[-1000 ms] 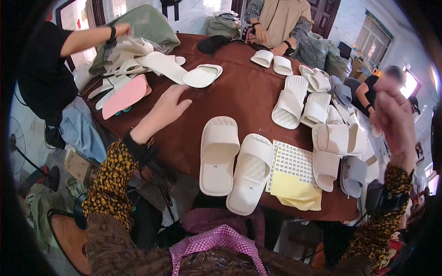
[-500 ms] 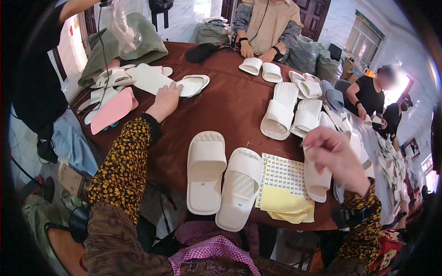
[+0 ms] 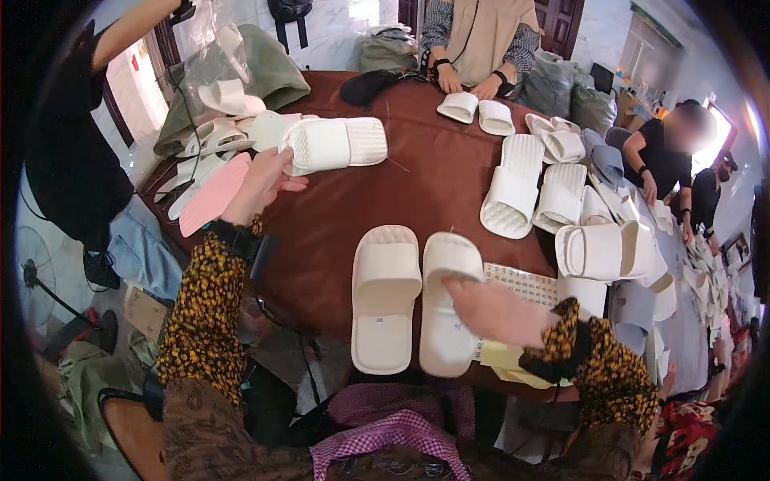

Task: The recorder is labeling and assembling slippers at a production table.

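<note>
At the left of the table my left hand [image 3: 258, 184] grips one end of a white slide slipper [image 3: 341, 144], thumb on top and fingers below. Two cream slippers stand side by side at the table's near edge, the left slipper [image 3: 383, 333] untouched. My right hand [image 3: 493, 314] reaches over the right slipper [image 3: 451, 252], its fingers closed at the edge of the strap, partly hiding the insole. Each insole carries a small printed label. Beneath my right forearm lies a yellow sheet of stickers [image 3: 521, 282], partly covered.
A pink slipper [image 3: 215, 192] and other loose slippers lie at the left by a green sack [image 3: 269, 68]. White and grey slippers crowd the right side, including a white slipper [image 3: 605, 250]. Across the table a person's hands [image 3: 468, 84] touch two white slippers. More people stand left and right.
My left hand has taken hold of the white slipper and turned it. From the right, my right hand has come down onto the right cream slipper, which now stands straighter beside the other.
</note>
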`<state>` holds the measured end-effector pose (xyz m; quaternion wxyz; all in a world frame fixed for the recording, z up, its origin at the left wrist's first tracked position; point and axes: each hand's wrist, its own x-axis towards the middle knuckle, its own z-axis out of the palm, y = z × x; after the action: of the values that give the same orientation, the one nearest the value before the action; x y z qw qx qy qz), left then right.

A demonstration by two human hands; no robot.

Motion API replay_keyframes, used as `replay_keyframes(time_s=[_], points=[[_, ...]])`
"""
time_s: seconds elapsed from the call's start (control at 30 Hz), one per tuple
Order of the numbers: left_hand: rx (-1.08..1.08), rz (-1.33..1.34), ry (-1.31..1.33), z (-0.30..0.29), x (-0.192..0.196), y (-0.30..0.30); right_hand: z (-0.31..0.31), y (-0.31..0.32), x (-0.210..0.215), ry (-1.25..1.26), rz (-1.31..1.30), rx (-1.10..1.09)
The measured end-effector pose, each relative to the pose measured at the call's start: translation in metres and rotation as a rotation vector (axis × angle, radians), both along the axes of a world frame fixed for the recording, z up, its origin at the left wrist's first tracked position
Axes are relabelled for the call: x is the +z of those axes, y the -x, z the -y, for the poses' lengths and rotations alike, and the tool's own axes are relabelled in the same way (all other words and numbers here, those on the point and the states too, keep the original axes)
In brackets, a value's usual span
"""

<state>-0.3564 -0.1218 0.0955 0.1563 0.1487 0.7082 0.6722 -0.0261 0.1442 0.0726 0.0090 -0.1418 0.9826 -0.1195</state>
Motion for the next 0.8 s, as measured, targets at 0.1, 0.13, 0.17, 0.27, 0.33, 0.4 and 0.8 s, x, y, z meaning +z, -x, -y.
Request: replay_keyframes(time_s=[0.1, 0.13, 0.17, 0.27, 0.33, 0.4, 0.8], points=[[-0.071, 0.047, -0.148, 0.02, 0.004, -0.029, -0.024, 0.038, -0.001, -0.003, -0.031, -0.063], [-0.108, 0.056, -0.193, 0.024, 0.006, -0.04, -0.033, 0.047, -0.002, -0.1, -0.056, -0.117], [-0.115, 0.055, -0.186, 0.027, 0.007, -0.049, -0.05, 0.06, -0.014, -0.07, -0.126, -0.147], [-0.161, 0.108, -0.267, 0.036, 0.002, -0.064, -0.066, 0.073, -0.018, -0.061, -0.339, 0.02], [-0.157, 0.1, -0.247, 0.037, 0.009, -0.084, -0.047, 0.068, 0.004, 0.171, -0.367, -0.067], [-0.17, 0.066, -0.238, 0.039, 0.013, -0.102, -0.022, 0.055, 0.04, 0.295, -0.25, -0.118], [-0.295, -0.027, -0.321, 0.041, 0.013, -0.193, -0.021, 0.008, 0.062, 1.425, 0.183, -0.408]])
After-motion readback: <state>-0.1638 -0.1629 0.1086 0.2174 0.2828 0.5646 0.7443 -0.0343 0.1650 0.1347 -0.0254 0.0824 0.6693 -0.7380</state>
